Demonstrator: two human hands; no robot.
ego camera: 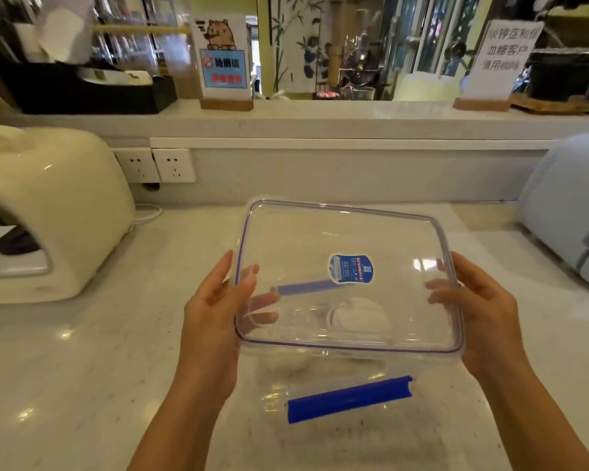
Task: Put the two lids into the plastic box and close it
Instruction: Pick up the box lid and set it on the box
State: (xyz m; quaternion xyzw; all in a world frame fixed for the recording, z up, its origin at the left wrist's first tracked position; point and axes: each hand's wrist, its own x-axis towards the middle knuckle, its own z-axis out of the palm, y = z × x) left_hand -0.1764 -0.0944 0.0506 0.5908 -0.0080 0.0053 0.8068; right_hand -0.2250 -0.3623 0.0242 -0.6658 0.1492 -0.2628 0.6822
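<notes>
I hold the box's clear cover (320, 239), with its purple seal line and blue sticker, tilted above the counter. My left hand (215, 311) grips its left edge and my right hand (483, 307) grips its right edge. Below it stands the transparent plastic box (279, 396), whose blue latch (349, 399) shows on the near side. A second blue latch (306, 287) is seen through the cover. Through the cover I see a round white lid (357, 316) inside the box. A second lid cannot be told apart.
A cream appliance (48, 212) stands at the left, a pale blue appliance (572, 212) at the right. Wall sockets (157, 164) sit behind, under a raised ledge (320, 120) with signs and a black tray.
</notes>
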